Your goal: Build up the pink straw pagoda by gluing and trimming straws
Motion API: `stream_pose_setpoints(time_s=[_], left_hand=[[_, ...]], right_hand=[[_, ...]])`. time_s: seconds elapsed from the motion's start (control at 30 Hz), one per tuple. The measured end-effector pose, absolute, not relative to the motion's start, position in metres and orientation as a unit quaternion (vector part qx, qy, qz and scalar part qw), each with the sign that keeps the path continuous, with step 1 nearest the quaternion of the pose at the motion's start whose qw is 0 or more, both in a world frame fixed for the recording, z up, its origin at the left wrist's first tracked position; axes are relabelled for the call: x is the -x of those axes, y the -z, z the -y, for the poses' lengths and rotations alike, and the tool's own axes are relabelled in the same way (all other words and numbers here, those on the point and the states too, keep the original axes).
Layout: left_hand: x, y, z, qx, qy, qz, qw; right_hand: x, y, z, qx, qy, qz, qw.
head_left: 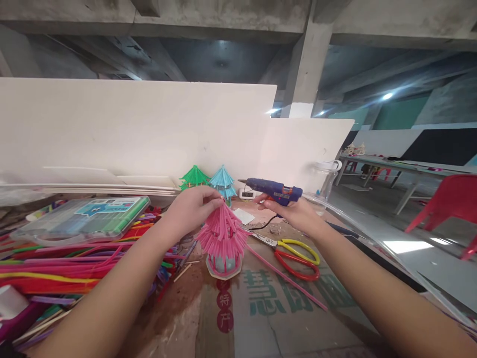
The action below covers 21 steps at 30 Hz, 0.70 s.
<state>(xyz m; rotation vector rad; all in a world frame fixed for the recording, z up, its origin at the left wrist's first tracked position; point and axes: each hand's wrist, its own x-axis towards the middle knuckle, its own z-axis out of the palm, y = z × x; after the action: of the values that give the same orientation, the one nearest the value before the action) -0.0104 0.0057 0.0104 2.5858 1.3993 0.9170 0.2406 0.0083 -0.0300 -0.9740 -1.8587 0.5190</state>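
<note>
A pink model pagoda point(224, 237) made of pipe cleaners stands upright on a pale base, its tiered roof flaring outward. My left hand point(197, 208) is closed in a pinch at the roof's peak, the fingertips partly hidden. Held in my right hand point(296, 214) is a blue hot glue gun point(275, 191), its nozzle pointing left, above and to the right of the pagoda. One loose pink pipe cleaner point(286, 278) runs from the pagoda's right side toward the front. Scissors point(298, 256) with yellow and red handles lie to the right.
Green point(195, 176) and light blue point(222, 180) model pagodas stand behind. Colourful pipe cleaners point(67, 263) are heaped at left under a clear plastic case point(85, 219). At back right are a clear jug point(324, 181) and, farther off, a red chair point(447, 209). A white board point(130, 129) rises behind.
</note>
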Motion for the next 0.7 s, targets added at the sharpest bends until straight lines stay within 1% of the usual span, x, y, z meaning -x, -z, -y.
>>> stream_pose_setpoints(time_s=[0.1, 0.23, 0.37, 0.53, 0.7], left_hand=[[0.01, -0.011, -0.006, -0.84, -0.293, -0.455, 0.025], [0.01, -0.012, -0.005, -0.848, -0.278, -0.451, 0.026], [0.009, -0.012, -0.005, -0.846, -0.275, -0.457, 0.024], [0.008, -0.012, -0.006, -0.846, -0.276, -0.457, 0.012], [0.007, -0.011, -0.007, -0.846, -0.275, -0.457, -0.011]], right_hand=[[-0.239, 0.026, 0.008, 0.378, -0.19, 0.796, 0.432], [-0.239, 0.019, 0.022, 0.424, -0.122, 0.809, 0.388], [-0.242, 0.013, 0.028, 0.418, -0.144, 0.825, 0.353], [-0.246, 0.013, 0.029, 0.393, -0.153, 0.843, 0.335], [-0.243, 0.013, 0.029, 0.384, -0.141, 0.843, 0.349]])
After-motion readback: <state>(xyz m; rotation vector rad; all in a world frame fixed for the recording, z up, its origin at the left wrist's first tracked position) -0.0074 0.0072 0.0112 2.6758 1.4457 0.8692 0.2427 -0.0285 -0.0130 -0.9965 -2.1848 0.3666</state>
